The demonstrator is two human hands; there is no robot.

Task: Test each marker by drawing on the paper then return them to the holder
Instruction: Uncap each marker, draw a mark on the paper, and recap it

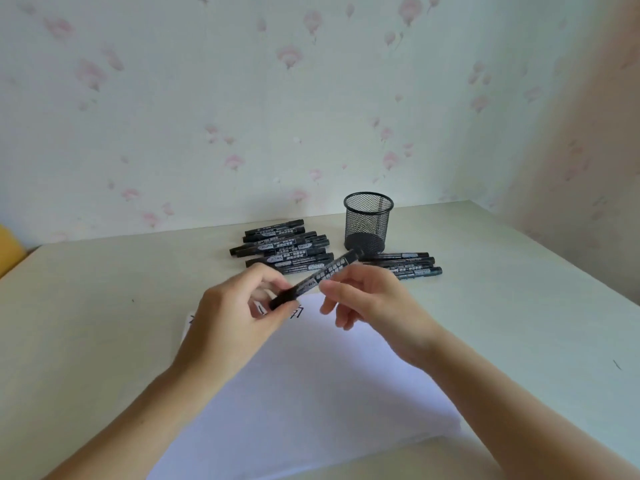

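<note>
Fingers of the left hand [239,313] curl round the lower end of a black marker [313,280], thumb and forefinger pinching what looks like the cap end. That grip is closed on the barrel and nothing else. The marker slants up and away toward the far edge of the surface [104,306], held in the air over the far end of the paper [311,393], clear of the sheet. A few dark strokes [259,310] show on the paper just under this hand, partly hidden by it.

Behind, near the far edge, lies a loose pile of markers [280,249], touching one another and lying roughly parallel.

The right hand [363,296] pinches the marker's middle between thumb and fingertips, the remaining fingers loosely bent below; its grip too is closed on the marker.

Judging by its look, the marker is light, stiff plastic with a smooth printed barrel, so it may slip or twist under a weak pinch. Holding the barrel firmly while the other hand pulls the cap straight along the axis seems the sound way.

Further right stands the mesh holder [368,223], upright and seemingly empty, with a smaller group of markers [408,263] lying just beside its base.
</note>
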